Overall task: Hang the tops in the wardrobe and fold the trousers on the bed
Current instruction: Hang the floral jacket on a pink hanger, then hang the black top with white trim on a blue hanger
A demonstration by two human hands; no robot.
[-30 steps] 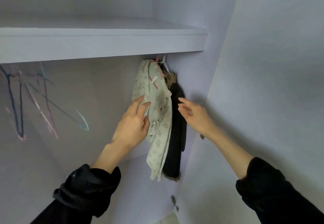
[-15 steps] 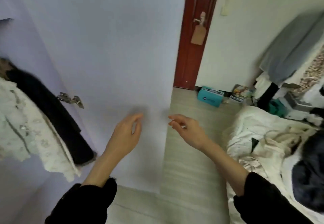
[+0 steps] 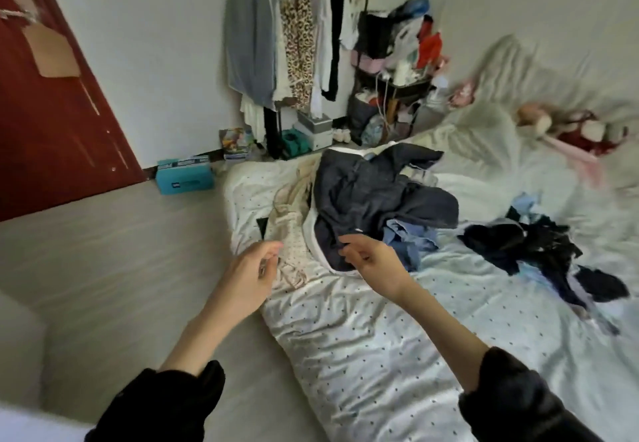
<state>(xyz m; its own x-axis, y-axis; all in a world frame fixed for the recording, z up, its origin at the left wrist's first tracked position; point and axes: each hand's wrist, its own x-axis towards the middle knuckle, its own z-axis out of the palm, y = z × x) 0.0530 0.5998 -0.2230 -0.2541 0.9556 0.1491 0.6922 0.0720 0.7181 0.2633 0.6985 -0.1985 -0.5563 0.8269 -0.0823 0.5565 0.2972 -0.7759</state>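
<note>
A heap of clothes lies on the bed (image 3: 373, 355) with its dotted white cover. A dark navy garment (image 3: 366, 196) tops the heap, with a light blue piece (image 3: 411, 241) under its right side and a cream dotted garment (image 3: 290, 230) to its left. More dark clothes (image 3: 539, 251) lie further right. My left hand (image 3: 249, 275) hovers at the bed's left edge, just short of the cream garment, fingers loosely curled and empty. My right hand (image 3: 373, 261) hangs over the navy garment's near edge, relaxed, holding nothing. The wardrobe is out of view.
A red door (image 3: 52, 113) stands at the left. A teal box (image 3: 183, 177) sits on the floor by the wall. A clothes rack (image 3: 294, 33) full of hanging garments stands behind the bed, next to a cluttered shelf (image 3: 397, 71). Soft toys (image 3: 570, 127) lie at the bed's far right.
The view swung right from the wardrobe, where two tops hang, past the door to the bed. Both hands left the hanging tops and now reach empty toward the clothes heap.
</note>
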